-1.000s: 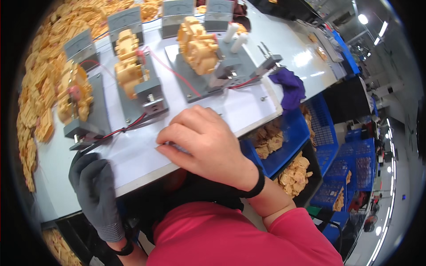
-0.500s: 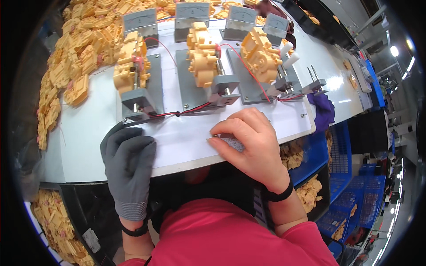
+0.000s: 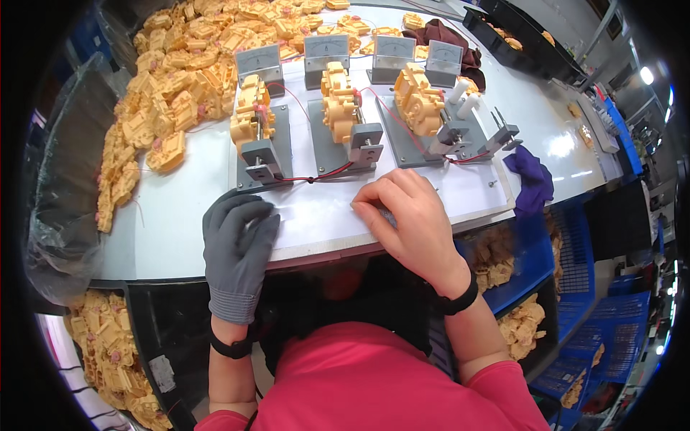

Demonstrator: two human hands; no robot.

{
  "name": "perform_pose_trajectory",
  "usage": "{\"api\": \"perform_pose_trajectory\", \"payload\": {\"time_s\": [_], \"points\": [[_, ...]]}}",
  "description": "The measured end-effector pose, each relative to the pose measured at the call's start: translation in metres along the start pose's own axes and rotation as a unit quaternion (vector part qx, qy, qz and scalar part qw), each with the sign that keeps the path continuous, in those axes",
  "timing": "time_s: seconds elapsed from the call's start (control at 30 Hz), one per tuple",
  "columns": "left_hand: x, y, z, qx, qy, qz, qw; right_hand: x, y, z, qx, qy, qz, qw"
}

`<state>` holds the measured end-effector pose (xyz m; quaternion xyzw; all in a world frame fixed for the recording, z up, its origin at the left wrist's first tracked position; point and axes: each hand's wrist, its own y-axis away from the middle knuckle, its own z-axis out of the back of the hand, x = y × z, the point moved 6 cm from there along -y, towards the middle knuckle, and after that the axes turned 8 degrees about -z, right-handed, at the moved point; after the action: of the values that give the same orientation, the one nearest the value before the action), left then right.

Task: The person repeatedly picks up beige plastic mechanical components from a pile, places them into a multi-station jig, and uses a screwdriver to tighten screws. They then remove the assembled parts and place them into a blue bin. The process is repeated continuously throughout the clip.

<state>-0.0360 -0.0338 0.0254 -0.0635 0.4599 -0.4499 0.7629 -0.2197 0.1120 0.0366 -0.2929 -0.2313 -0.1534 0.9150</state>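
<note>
My left hand, in a grey knit glove, rests at the table's front edge just below the left test stand. Its fingers are curled in toward the thumb, and the palm is hidden. Bare, my right hand hovers over the white sheet in front of the middle test stand. Thumb and forefinger pinch together; whatever lies between the tips is too small to make out. Something grey shows beneath that palm. Yellow plastic gear housings sit on the left, middle and right stands, joined by red and black wires.
Several analog meters stand behind the fixtures. A big heap of yellow housings covers the far left. Two white posts and a purple cloth are at the right. Blue crates stand below the right edge.
The whole view has shifted, so stands and hands appear farther right. Both hands keep nearly the same pose; the tiny dark piece seen at my right fingertips no longer shows.
</note>
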Motion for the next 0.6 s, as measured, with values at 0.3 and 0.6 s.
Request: {"api": "perform_pose_trajectory", "payload": {"time_s": [0.3,0.6], "points": [[-0.102,-0.069,0.053,0.101,-0.163,-0.196,0.962,-0.006,-0.005,0.019,-0.116,-0.248,-0.093,0.957],[-0.114,-0.158,-0.064,0.387,-0.341,-0.345,0.785,0.001,-0.016,0.006,-0.109,-0.309,-0.02,0.945]]}}
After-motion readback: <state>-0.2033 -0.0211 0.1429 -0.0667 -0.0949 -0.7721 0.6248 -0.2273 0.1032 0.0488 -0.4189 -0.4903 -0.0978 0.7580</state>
